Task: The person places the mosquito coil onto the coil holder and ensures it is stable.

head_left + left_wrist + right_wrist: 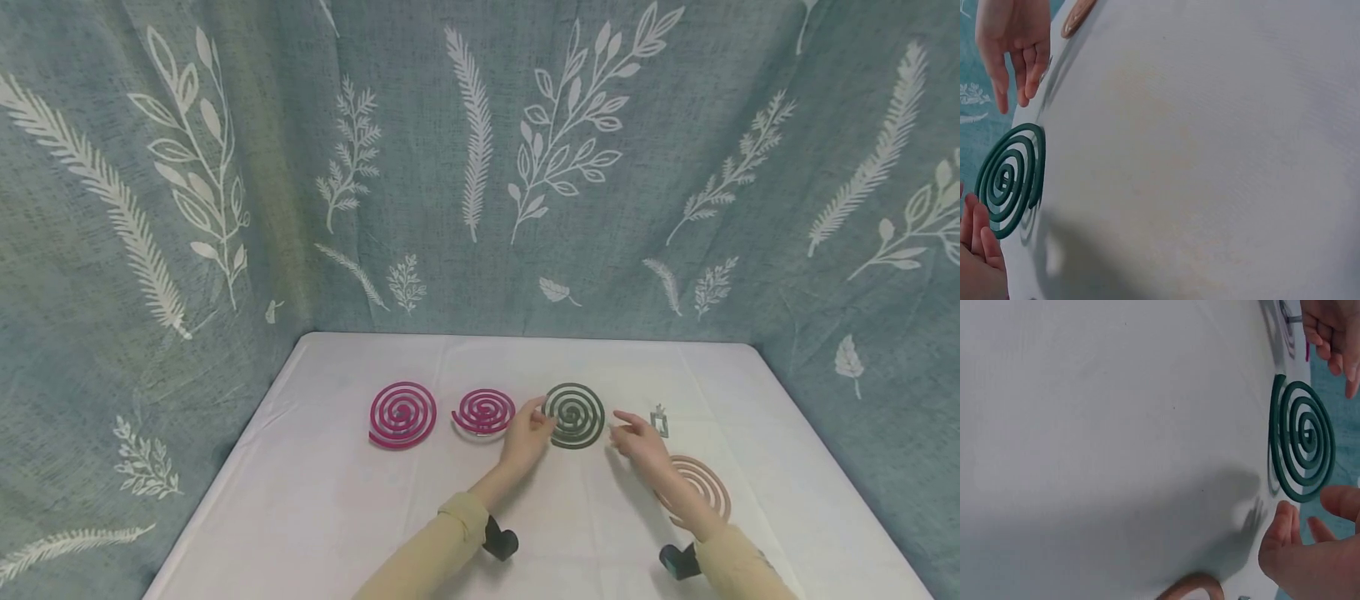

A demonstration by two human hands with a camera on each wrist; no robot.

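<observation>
A dark green mosquito coil (572, 415) sits slightly raised, its shadow on the cloth below. My left hand (527, 437) is at its left edge, fingers loosely bent; in the left wrist view the fingertips (982, 215) overlap the rim, and whether they touch I cannot tell. On the other side my right hand (641, 442) is held a little apart, fingers extended and nothing in them. Left of the left hand is a magenta coil (485, 408), raised on something pale, with another magenta coil (402, 414) farther left. Under the right forearm lies a partly hidden brown coil (726, 492).
A small metal piece (654, 425) lies just right of the right hand. White cloth covers the table (300, 500). Blue-green curtains (480, 275) with white leaf prints hang behind and at both sides. Dark devices (501, 540) show at both wrists.
</observation>
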